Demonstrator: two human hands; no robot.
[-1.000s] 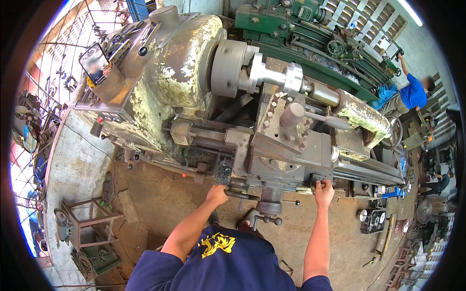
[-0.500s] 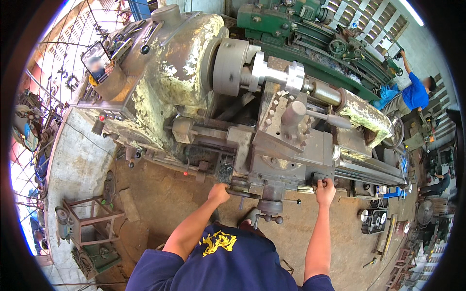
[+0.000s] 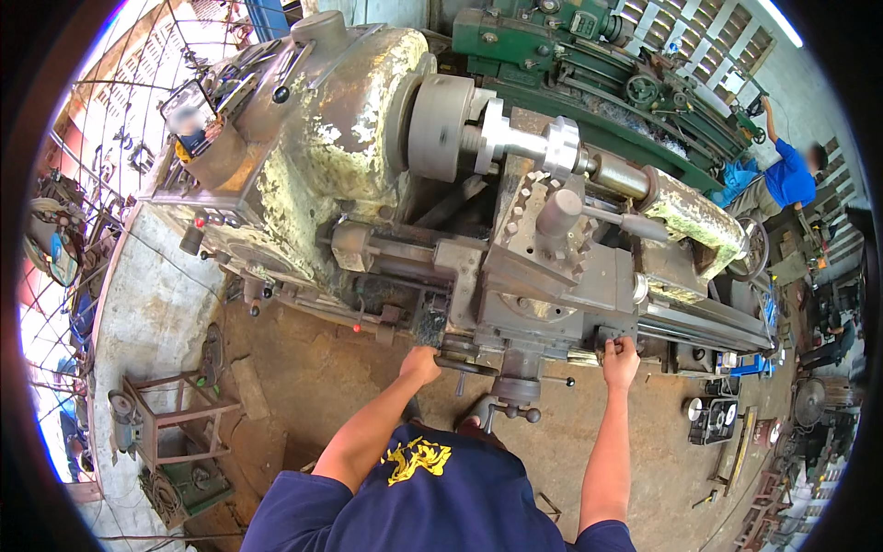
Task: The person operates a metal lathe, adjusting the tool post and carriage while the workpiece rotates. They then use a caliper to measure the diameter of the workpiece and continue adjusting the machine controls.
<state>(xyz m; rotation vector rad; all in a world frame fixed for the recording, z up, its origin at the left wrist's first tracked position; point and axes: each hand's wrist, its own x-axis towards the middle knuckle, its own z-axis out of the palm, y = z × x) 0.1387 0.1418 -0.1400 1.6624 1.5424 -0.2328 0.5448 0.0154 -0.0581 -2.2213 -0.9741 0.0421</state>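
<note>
My left hand (image 3: pixel 420 364) is closed around the rim of a dark handwheel (image 3: pixel 466 367) at the front of a large worn lathe (image 3: pixel 354 120). My right hand (image 3: pixel 620 362) has its fingers bent onto a small dark block (image 3: pixel 607 335) at the right end of the carriage. What those fingers pinch, if anything, is hidden. Between the hands a ball-ended crank handle (image 3: pixel 515 413) sticks out toward me. Beyond them, a shiny stepped metal workpiece (image 3: pixel 524 143) sits between the chuck (image 3: pixel 435 127) and the tailstock (image 3: pixel 690 221). The tool post (image 3: pixel 557 216) stands in front of it.
A green lathe (image 3: pixel 589 83) stands behind, with a person in a blue shirt (image 3: pixel 791 172) at its right end. A metal frame stand (image 3: pixel 179 416) is on the floor at left. Black equipment (image 3: pixel 713 419) and a long bar (image 3: pixel 739 451) lie at right.
The whole view has shifted very slightly to the right. Both my hands keep their places on the handwheel and the block.
</note>
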